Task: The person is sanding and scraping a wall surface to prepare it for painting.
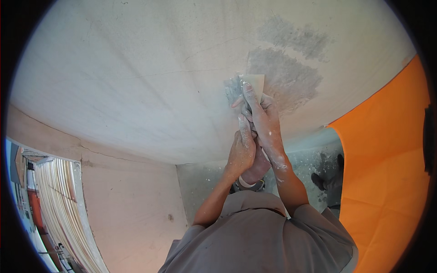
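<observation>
In my right hand (pixel 261 105) is a putty knife with a wide pale blade (pixel 257 83), my thumb lying along the blade. Its edge rests on or very near the whitish plastered wall (pixel 164 88). Beside the blade lies a small grey smear of wet filler (pixel 232 88). Larger rough grey patches (pixel 286 73) spread up and to the right. My left hand (pixel 243 150) is just below the right, its fingers against or close to the knife's hidden handle end. A pinkish-brown object (pixel 257 169) shows beneath both wrists; what it is and whether I hold it is unclear.
An orange sheet (pixel 379 163) hangs along the right side. Beside it, a person's dark shoe (pixel 317 181) and trouser leg show on the paint-spotted floor (pixel 300 163). At left is an opening with pale slatted material (pixel 56 191) beyond. A crack (pixel 102 155) runs along the lower wall.
</observation>
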A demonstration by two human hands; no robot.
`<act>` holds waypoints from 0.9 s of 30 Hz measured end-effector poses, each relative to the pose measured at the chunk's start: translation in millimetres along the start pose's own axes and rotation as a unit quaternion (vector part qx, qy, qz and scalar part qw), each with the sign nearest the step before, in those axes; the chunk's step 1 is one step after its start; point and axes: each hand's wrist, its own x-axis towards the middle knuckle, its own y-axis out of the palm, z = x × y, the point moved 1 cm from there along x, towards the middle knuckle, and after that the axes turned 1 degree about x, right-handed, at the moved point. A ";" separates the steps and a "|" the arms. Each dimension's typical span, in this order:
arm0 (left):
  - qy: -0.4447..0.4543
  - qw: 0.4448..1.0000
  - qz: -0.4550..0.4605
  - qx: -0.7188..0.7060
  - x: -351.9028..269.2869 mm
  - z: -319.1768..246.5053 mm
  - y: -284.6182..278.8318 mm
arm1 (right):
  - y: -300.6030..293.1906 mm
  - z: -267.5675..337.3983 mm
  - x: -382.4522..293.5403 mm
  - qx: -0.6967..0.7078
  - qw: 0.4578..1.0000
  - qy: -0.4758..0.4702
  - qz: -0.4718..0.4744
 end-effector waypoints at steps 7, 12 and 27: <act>0.004 0.997 -0.041 0.061 -0.4 -2.1 -2.2 | 7.5 1.8 8.4 0.014 0.999 -0.044 -0.002; 0.010 0.998 -0.043 0.043 -1.9 8.9 4.6 | -0.8 -11.2 2.0 -0.025 0.999 -0.003 -0.022; 0.047 0.995 -0.069 0.046 -4.2 -2.2 10.4 | 1.1 -5.2 5.4 -0.041 0.999 -0.021 -0.021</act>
